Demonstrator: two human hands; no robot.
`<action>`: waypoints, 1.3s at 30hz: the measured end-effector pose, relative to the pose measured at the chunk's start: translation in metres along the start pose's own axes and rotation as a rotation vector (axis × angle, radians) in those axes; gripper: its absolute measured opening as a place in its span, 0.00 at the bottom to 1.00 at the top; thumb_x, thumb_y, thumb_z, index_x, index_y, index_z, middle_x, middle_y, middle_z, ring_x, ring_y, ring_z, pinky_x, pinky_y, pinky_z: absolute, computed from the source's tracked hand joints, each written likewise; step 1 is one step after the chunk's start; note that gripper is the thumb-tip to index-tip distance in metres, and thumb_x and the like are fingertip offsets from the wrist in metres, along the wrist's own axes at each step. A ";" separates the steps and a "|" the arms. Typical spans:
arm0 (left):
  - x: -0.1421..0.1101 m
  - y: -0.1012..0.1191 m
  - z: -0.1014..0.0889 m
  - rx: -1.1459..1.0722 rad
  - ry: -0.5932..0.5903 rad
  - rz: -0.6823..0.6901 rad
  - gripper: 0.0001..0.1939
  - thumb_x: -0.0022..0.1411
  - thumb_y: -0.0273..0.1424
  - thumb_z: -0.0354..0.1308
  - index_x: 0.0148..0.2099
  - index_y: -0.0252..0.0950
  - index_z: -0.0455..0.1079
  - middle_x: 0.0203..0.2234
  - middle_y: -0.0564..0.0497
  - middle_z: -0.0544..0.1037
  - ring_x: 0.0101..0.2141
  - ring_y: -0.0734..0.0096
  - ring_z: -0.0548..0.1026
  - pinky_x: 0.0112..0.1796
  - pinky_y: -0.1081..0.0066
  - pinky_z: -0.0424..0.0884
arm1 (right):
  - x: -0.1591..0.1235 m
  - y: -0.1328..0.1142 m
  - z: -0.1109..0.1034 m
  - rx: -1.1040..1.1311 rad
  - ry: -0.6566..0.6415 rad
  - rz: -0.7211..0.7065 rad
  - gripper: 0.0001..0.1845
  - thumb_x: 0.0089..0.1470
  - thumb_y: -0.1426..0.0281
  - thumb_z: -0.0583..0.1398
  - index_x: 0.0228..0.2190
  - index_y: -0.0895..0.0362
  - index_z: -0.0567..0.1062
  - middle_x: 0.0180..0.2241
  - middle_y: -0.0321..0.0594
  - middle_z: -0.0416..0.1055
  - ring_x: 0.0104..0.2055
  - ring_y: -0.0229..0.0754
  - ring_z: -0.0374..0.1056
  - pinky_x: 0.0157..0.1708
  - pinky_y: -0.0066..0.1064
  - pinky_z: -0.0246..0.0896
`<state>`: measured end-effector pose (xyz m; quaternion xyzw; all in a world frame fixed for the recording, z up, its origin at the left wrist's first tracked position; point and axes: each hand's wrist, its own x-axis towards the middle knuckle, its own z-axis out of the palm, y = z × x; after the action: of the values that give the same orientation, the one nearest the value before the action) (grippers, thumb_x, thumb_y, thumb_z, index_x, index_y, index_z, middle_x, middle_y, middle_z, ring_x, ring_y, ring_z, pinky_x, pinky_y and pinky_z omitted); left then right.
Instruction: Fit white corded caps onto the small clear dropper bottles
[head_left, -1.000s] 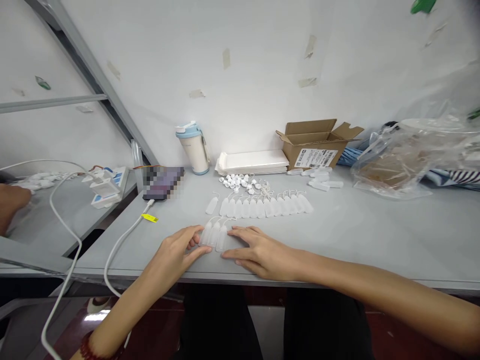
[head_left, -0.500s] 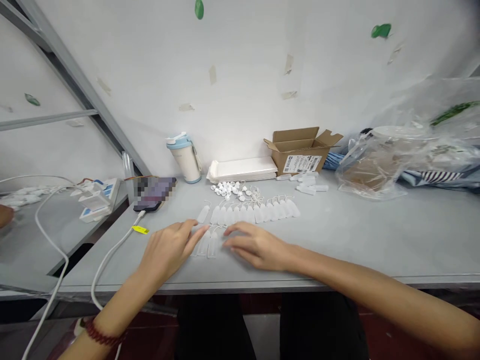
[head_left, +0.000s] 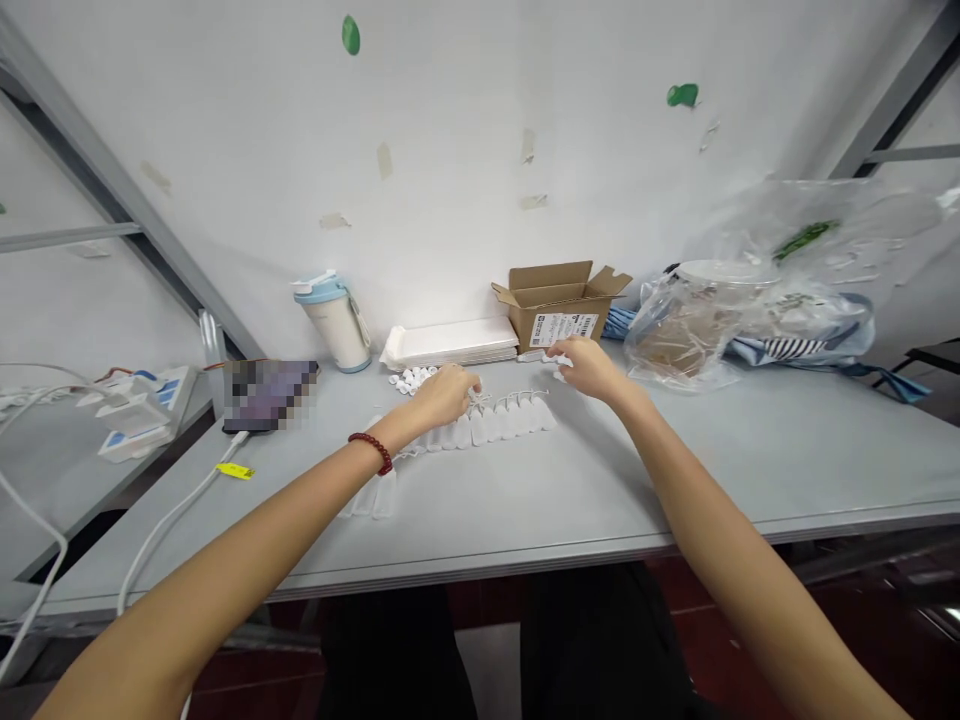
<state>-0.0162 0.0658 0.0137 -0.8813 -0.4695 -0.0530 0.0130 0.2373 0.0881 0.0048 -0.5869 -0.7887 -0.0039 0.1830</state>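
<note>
My left hand (head_left: 448, 394) reaches over the small white caps (head_left: 411, 380) and thin white cords (head_left: 480, 398), its fingers bent down and together. Whatever its fingertips pinch is hidden. Beside the cardboard box, my right hand (head_left: 589, 368) hovers at a few loose translucent tubes (head_left: 556, 362), thumb and fingers apart. A row of flat translucent tubes with looped cords (head_left: 514, 422) lies across the middle of the table. Nearer the front edge, a few more corded tubes (head_left: 384, 495) lie partly beneath my left forearm.
An open cardboard box (head_left: 559, 305) and a white stack (head_left: 450, 343) stand against the wall. To the left are a cup with a blue lid (head_left: 334, 320), a phone (head_left: 270, 395) on a white cable (head_left: 180, 500) and power strips (head_left: 150, 415). Clear plastic bags (head_left: 690, 330) lie on the right.
Both hands have left the front tubes and moved forward: the left to the caps and cords, the right to the loose tubes by the box. The view has shifted right.
</note>
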 end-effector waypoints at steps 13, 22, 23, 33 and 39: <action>0.011 -0.005 -0.010 -0.058 0.208 -0.113 0.11 0.59 0.29 0.50 0.36 0.34 0.74 0.32 0.44 0.76 0.38 0.59 0.71 0.38 0.65 0.66 | -0.007 0.005 -0.012 -0.066 -0.191 0.173 0.21 0.46 0.84 0.56 0.43 0.61 0.74 0.44 0.49 0.73 0.45 0.45 0.68 0.37 0.27 0.58; 0.006 -0.023 -0.018 -0.774 0.405 -0.298 0.12 0.47 0.38 0.63 0.31 0.34 0.76 0.29 0.47 0.80 0.28 0.67 0.73 0.31 0.69 0.67 | -0.007 0.009 -0.007 -0.110 -0.213 0.202 0.20 0.47 0.82 0.58 0.44 0.60 0.73 0.42 0.48 0.74 0.44 0.44 0.68 0.34 0.26 0.57; 0.001 -0.024 -0.021 -0.860 0.411 -0.328 0.13 0.46 0.38 0.64 0.32 0.34 0.76 0.29 0.47 0.80 0.27 0.68 0.73 0.30 0.69 0.67 | -0.007 0.009 -0.005 -0.119 -0.212 0.199 0.20 0.47 0.82 0.58 0.43 0.60 0.73 0.42 0.48 0.74 0.44 0.45 0.68 0.34 0.26 0.57; -0.040 -0.051 -0.009 -1.261 0.585 -0.411 0.14 0.43 0.37 0.68 0.32 0.33 0.76 0.29 0.47 0.80 0.34 0.65 0.76 0.41 0.65 0.71 | -0.004 0.005 0.011 -0.210 -0.221 0.165 0.16 0.49 0.77 0.57 0.42 0.62 0.74 0.42 0.51 0.73 0.46 0.51 0.67 0.35 0.31 0.57; -0.039 -0.048 -0.013 -1.281 0.580 -0.356 0.13 0.45 0.36 0.67 0.32 0.32 0.75 0.31 0.45 0.80 0.36 0.64 0.76 0.42 0.65 0.71 | -0.006 -0.006 0.007 -0.218 -0.154 0.111 0.18 0.51 0.76 0.56 0.45 0.62 0.72 0.42 0.50 0.73 0.46 0.50 0.66 0.35 0.31 0.57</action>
<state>-0.0789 0.0595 0.0212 -0.5767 -0.4604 -0.5504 -0.3906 0.2317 0.0821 -0.0021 -0.6447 -0.7615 -0.0345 0.0571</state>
